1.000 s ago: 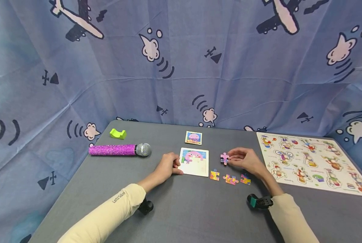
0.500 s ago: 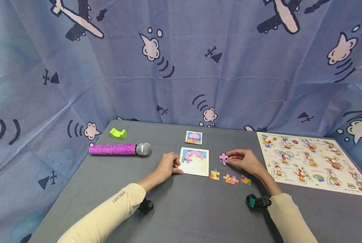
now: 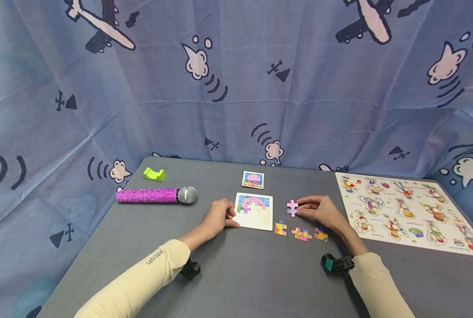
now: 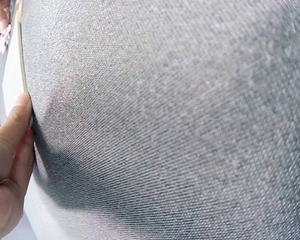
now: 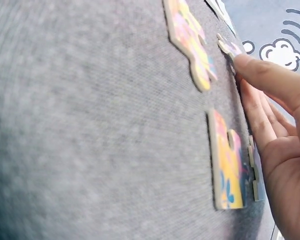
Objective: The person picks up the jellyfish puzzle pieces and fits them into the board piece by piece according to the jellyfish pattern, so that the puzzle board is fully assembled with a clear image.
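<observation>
My left hand (image 3: 219, 215) grips the left edge of a square puzzle board (image 3: 262, 221). Pink octopus pieces fill its upper part, and bare pale backing shows below. In the left wrist view the thumb (image 4: 20, 112) lies along the board's edge. To the right of the board, my right hand (image 3: 317, 208) pinches a pink jigsaw piece (image 3: 292, 207) between thumb and fingers, close over the table. Three loose pieces lie in front of it: a yellow one (image 3: 280, 228), a pink-and-yellow one (image 3: 301, 234) and another (image 3: 321, 234). The right wrist view shows a further piece (image 5: 255, 170) beside the palm.
A small octopus picture card (image 3: 253, 179) lies behind the board. To the left are a glittery purple microphone (image 3: 153, 196) and a green curved block (image 3: 154, 175). A large picture board (image 3: 411, 212) covers the right side of the grey table (image 3: 236, 274). A patterned curtain hangs behind.
My right hand has shifted slightly left with the pink jigsaw piece, which has turned a little. The left hand and the puzzle board have stayed in place.
</observation>
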`<action>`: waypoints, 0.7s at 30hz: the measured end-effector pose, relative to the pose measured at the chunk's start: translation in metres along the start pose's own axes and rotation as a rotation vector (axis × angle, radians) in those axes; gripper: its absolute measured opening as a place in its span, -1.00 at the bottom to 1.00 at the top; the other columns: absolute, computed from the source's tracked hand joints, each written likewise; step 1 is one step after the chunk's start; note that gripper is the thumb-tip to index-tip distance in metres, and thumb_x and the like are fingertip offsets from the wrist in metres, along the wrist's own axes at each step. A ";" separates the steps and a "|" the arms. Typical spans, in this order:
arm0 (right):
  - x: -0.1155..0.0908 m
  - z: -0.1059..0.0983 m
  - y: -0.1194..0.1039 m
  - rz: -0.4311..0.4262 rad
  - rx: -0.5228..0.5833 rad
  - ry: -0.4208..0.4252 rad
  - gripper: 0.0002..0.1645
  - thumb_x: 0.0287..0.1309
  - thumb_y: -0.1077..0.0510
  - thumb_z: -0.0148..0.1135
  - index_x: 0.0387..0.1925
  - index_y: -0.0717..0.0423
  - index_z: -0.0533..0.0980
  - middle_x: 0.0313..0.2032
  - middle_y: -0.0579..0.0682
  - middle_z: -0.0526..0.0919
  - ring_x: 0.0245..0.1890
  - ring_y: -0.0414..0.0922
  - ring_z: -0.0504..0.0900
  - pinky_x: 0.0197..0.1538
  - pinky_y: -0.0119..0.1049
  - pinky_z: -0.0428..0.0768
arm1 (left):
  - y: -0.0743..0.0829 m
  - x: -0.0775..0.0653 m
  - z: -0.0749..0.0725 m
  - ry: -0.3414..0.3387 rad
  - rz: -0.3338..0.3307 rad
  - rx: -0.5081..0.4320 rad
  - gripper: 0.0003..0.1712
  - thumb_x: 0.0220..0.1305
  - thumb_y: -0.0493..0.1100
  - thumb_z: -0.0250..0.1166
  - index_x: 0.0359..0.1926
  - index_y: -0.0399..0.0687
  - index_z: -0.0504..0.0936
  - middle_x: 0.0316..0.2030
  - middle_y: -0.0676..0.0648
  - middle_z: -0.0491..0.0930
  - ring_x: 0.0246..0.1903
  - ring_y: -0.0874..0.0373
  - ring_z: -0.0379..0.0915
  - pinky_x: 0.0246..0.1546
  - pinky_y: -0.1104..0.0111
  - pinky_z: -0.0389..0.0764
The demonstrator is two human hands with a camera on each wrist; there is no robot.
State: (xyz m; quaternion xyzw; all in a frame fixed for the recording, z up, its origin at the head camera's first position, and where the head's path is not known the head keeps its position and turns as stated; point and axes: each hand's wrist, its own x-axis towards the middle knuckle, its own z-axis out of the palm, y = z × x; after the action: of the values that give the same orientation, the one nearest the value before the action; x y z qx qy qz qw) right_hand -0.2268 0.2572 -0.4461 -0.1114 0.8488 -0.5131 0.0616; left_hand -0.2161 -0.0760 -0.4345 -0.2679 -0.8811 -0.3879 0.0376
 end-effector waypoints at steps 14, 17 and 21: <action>-0.003 0.003 -0.001 -0.059 0.068 -0.007 -0.57 0.09 0.20 0.37 -0.02 0.36 0.57 -0.10 0.25 0.66 -0.24 -0.26 0.68 -0.15 -0.49 0.56 | 0.001 0.000 0.001 0.002 -0.006 0.002 -0.63 -0.29 -0.34 0.59 -0.57 -0.31 0.50 -0.57 -0.15 0.43 -0.54 0.01 0.43 -0.50 0.51 0.37; -0.003 0.005 -0.003 -0.056 0.119 -0.006 -0.56 0.11 0.22 0.35 0.00 0.39 0.54 -0.08 0.28 0.64 -0.23 -0.25 0.68 -0.15 -0.47 0.58 | 0.000 0.000 0.002 0.004 -0.004 0.006 -0.63 -0.30 -0.35 0.59 -0.57 -0.31 0.50 -0.57 -0.15 0.42 -0.54 0.02 0.43 -0.49 0.52 0.38; -0.003 0.008 -0.003 -0.043 0.159 -0.007 -0.54 0.12 0.21 0.35 0.01 0.40 0.52 -0.07 0.30 0.62 -0.21 -0.25 0.68 -0.13 -0.44 0.58 | 0.000 0.000 0.002 0.009 0.003 0.007 -0.62 -0.32 -0.34 0.59 -0.58 -0.30 0.49 -0.58 -0.13 0.41 -0.54 0.03 0.42 -0.49 0.52 0.37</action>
State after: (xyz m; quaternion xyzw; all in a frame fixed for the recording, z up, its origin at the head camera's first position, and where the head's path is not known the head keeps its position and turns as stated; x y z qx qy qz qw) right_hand -0.2220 0.2495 -0.4472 -0.1263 0.8027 -0.5796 0.0619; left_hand -0.2162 -0.0745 -0.4365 -0.2673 -0.8819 -0.3860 0.0428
